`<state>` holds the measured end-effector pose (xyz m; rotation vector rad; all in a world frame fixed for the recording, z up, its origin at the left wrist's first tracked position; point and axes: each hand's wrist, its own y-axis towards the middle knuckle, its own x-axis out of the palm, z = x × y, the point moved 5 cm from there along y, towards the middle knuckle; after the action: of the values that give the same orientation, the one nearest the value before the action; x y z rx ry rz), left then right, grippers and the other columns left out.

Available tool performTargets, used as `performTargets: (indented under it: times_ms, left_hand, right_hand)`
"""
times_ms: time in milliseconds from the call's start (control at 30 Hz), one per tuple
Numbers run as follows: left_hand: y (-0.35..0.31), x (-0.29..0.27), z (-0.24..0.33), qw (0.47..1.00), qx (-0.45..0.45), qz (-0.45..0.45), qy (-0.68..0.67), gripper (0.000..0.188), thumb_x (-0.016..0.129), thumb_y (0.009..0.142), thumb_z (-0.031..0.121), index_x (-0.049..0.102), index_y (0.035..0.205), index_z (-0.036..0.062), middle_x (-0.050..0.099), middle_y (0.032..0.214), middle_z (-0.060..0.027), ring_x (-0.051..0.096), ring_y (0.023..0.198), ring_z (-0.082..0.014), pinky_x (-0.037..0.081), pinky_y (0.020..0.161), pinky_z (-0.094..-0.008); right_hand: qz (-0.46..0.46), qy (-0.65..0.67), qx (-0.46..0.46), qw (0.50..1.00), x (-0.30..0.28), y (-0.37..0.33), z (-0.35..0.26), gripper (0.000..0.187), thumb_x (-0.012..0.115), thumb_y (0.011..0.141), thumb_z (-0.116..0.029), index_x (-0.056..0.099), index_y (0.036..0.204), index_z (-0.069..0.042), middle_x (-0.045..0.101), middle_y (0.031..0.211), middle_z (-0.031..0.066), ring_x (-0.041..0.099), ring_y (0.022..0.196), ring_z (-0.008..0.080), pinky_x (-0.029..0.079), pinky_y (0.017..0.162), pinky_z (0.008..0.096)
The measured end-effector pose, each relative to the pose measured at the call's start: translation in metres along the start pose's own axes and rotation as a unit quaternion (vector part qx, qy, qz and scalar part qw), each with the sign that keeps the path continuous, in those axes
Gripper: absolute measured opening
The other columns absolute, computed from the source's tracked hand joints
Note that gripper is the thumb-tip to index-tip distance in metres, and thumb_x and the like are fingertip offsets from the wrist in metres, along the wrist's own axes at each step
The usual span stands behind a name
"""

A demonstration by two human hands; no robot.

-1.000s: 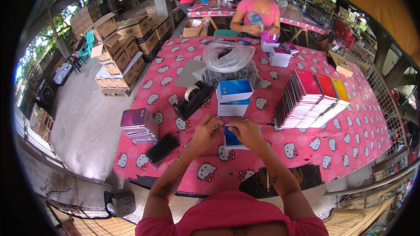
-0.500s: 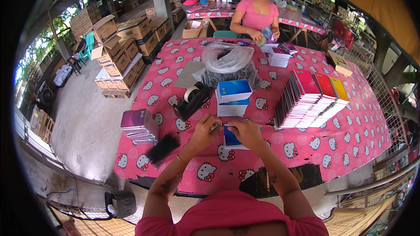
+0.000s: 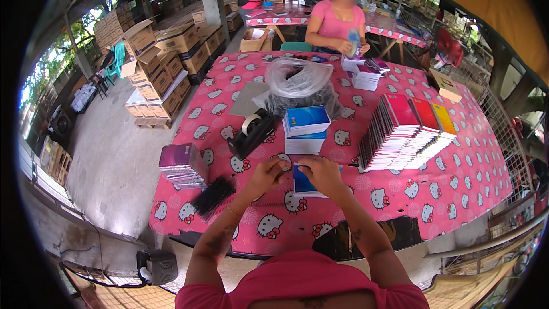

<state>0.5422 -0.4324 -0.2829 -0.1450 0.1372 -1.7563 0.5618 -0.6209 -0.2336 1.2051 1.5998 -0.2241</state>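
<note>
A small blue notebook (image 3: 301, 185) with white pages lies before me on the table. My right hand (image 3: 322, 174) is closed at its top left corner, fingers curled and pressed together. Just left of it my left hand (image 3: 266, 176) is closed in a pinch; whatever it may hold is too small to make out. Beside my left forearm is a bundle of black binding coils (image 3: 213, 197). Beyond my hands stands a stack of blue notebooks (image 3: 306, 129), with a black tape dispenser (image 3: 251, 134) to its left.
Purple notebooks (image 3: 183, 165) are stacked at the left edge of the pink patterned table (image 3: 269, 226). Pink, red and yellow spiral notebooks (image 3: 403, 131) stand in rows at right. A clear plastic bag (image 3: 299, 86) holds dark coils. Across the table, a person (image 3: 337, 23) handles purple notebooks.
My left hand has shifted slightly down, a little apart from the notebook. My right hand stays at the notebook's corner. Across the table, the person's hands have moved slightly.
</note>
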Motion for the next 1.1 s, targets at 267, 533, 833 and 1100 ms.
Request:
performTargets:
  times_ms: [267, 533, 833, 1100]
  left_hand:
    - [-0.018, 0.007, -0.002, 0.812, 0.350, 0.058, 0.463, 0.026, 0.066, 0.085, 0.008, 0.066, 0.111, 0.0072, 0.066, 0.110, -0.0139, 0.062, 0.107, -0.0331, 0.048, 0.092, -0.0415]
    - [-0.010, -0.007, -0.096, 0.831, 0.305, 0.120, 0.449, 0.032, 0.063, 0.081, 0.006, 0.063, 0.113, 0.0049, 0.057, 0.127, -0.0220, 0.052, 0.124, -0.0382, 0.042, 0.101, -0.0495]
    - [0.034, -0.061, -0.118, 0.899, 0.055, 0.346, 0.263, 0.039, 0.063, 0.090, 0.014, 0.054, 0.126, 0.0021, 0.056, 0.104, -0.0176, 0.063, 0.086, -0.0327, 0.052, 0.073, -0.0453]
    - [-0.026, 0.022, 0.027, 0.900, 0.316, 0.169, 0.248, 0.019, 0.068, 0.087, 0.007, 0.071, 0.105, 0.0032, 0.062, 0.076, -0.0098, 0.056, 0.060, -0.0208, 0.044, 0.054, -0.0341]
  right_hand:
    - [0.031, 0.021, 0.000, 0.999, 0.004, -0.001, 0.004, 0.015, 0.069, 0.087, -0.027, 0.071, 0.098, -0.017, 0.071, 0.082, 0.0067, 0.068, 0.074, 0.0302, 0.053, 0.068, 0.0425]
    - [0.017, 0.009, -0.003, 1.000, 0.004, -0.001, 0.003, 0.015, 0.068, 0.088, -0.027, 0.071, 0.099, -0.017, 0.072, 0.085, 0.0060, 0.068, 0.075, 0.0293, 0.054, 0.068, 0.0424]
    - [0.015, 0.013, -0.012, 1.000, 0.003, 0.002, -0.006, 0.014, 0.068, 0.088, -0.028, 0.072, 0.097, -0.018, 0.072, 0.083, 0.0058, 0.068, 0.073, 0.0296, 0.054, 0.067, 0.0427]
    - [0.003, 0.010, -0.006, 1.000, -0.002, 0.000, 0.003, 0.014, 0.068, 0.087, -0.025, 0.072, 0.096, -0.016, 0.071, 0.082, 0.0073, 0.068, 0.074, 0.0305, 0.054, 0.066, 0.0429]
